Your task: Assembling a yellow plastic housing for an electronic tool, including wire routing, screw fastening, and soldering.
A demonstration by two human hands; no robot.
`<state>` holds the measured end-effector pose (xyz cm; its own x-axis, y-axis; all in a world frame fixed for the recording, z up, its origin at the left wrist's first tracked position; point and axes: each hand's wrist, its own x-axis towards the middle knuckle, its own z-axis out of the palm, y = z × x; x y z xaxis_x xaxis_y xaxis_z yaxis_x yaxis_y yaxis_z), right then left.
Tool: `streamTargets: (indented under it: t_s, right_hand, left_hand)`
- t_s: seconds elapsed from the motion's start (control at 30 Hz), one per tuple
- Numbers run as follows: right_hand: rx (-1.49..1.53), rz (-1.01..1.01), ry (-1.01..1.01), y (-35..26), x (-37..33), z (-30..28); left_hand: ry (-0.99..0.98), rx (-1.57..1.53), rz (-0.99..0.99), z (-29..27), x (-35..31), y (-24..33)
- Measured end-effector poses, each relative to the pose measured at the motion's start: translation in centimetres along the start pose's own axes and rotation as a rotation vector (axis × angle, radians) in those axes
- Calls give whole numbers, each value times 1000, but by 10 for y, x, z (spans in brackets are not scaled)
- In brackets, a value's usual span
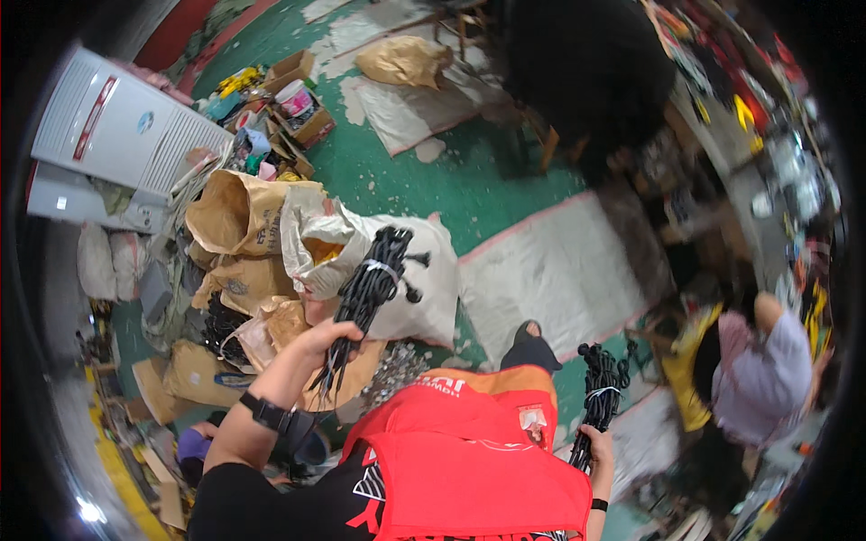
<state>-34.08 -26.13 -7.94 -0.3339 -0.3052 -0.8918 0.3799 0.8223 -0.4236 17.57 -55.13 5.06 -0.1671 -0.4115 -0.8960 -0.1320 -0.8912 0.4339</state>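
Observation:
My left hand (334, 343) is closed around a bundle of black cables (368, 287), bound near its upper end with a pale tie. Loose cable ends hang below the fist, and a few dark plug-like ends stick out on the right. This bundle is in front of a bulging white woven sack (426, 293). Lower right, my right hand (595, 444) grips a second bundle of black cables (603, 388), also tied with a pale band. It is held upright beside my red apron (487, 478), over the green floor.
Open brown paper sacks (230, 215) crowd the left, near a white cabinet-like appliance (117, 126). Cardboard boxes (316, 126) stand behind them. White sheets (550, 270) lie on the green floor. A person in a light shirt (762, 379) is at the right, beside a cluttered bench (758, 207).

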Motion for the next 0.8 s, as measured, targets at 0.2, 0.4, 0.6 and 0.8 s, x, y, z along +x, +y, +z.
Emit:
streamTargets:
  t_s: [0.2,0.4,0.6,0.8]
  right_hand:
    - [-592,-311,-192,-221,55,75]
    - [-1188,-434,-358,-402,96,190]
    - [-1446,-469,-537,-544,135,327]
    - [-1478,-628,-630,-664,166,487]
  left_hand:
    - [279,-236,-107,-18,14,-13]
    - [419,-558,-234,20,10,-34]
    - [497,-857,-317,69,35,-54]
    - [480,-295,241,54,70,43]
